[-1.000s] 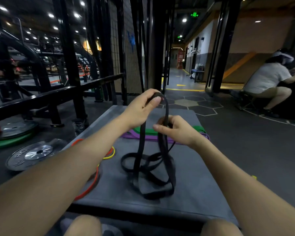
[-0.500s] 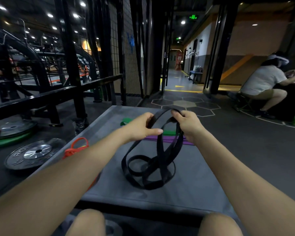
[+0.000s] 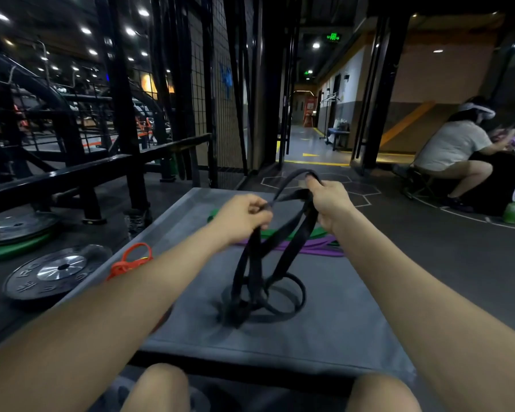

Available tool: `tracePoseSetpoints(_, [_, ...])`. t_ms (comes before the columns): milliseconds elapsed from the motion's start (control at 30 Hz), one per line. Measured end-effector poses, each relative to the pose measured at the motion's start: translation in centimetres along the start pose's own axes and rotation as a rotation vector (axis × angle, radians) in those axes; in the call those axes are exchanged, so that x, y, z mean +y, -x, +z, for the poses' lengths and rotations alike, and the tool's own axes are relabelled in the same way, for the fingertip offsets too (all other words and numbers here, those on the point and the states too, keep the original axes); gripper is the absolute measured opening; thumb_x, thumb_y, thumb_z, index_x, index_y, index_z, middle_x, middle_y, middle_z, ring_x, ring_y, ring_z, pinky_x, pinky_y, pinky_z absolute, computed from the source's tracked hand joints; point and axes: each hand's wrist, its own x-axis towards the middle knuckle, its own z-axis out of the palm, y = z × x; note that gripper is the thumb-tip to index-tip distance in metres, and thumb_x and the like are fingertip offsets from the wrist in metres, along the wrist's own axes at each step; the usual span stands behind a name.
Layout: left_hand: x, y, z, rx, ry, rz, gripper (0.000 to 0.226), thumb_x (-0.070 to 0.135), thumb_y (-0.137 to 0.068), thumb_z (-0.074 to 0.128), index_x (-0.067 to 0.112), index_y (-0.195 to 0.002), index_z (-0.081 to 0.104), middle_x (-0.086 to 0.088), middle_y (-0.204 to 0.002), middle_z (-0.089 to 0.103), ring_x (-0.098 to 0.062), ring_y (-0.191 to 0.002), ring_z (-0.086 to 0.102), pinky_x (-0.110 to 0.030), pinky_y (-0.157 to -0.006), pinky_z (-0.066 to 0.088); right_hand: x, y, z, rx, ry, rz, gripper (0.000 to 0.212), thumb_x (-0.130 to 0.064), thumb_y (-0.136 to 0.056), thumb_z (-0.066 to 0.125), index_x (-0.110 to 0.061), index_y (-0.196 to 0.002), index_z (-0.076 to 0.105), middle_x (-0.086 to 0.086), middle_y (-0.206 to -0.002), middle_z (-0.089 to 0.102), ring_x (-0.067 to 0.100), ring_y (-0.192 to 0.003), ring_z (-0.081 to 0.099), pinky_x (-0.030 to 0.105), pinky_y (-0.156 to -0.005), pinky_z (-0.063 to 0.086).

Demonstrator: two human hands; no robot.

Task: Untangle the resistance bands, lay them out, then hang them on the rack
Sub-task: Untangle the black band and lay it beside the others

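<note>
A tangled black resistance band [image 3: 262, 272] hangs from both my hands, its lower loops coiled on the grey mat [image 3: 339, 322]. My left hand [image 3: 244, 217] pinches one strand of it. My right hand [image 3: 329, 200] grips the upper loop, which arches above the fingers. Behind the hands a green band [image 3: 318, 231] and a purple band [image 3: 315, 248] lie flat across the mat. An orange-red band [image 3: 131, 260] sits bunched at the mat's left edge.
Weight plates [image 3: 57, 270] lie on the floor to the left. A black steel rack [image 3: 125, 114] with a rail stands at the left and behind the mat. A seated person [image 3: 455, 150] is at the far right, next to a green bottle [image 3: 513, 211].
My hands have pulled apart, the right one up and to the right, the left one lower. The black band's strands stretch taller and its coil on the mat has tightened.
</note>
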Motion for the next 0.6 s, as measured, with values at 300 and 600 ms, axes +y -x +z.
tracePoseSetpoints(300, [3.4,-0.8,-9.1,0.290,0.206,-0.021,0.012,0.015,-0.093,0.055,0.012,-0.103,0.058,0.005,-0.070,0.050,-0.002,-0.052,0.045,-0.010,-0.045,0.041,-5.6,0.1,-0.1,0.011,0.148,-0.108,0.003,-0.010,-0.095,0.047,-0.010,-0.092,0.049,0.006,-0.068,0.050,0.017,-0.056,0.045,0.029,-0.053,0.036])
tracePoseSetpoints(600, [4.1,-0.5,-10.6,0.298,0.242,0.022,0.022,0.014,-0.092,0.056,0.012,-0.113,0.058,0.005,-0.078,0.052,-0.006,-0.064,0.046,-0.014,-0.057,0.044,-6.5,1.5,0.1,-0.035,0.234,-0.226,0.029,-0.013,-0.089,0.061,-0.012,-0.063,0.047,-0.001,-0.056,0.041,0.011,-0.050,0.037,0.024,-0.047,0.029])
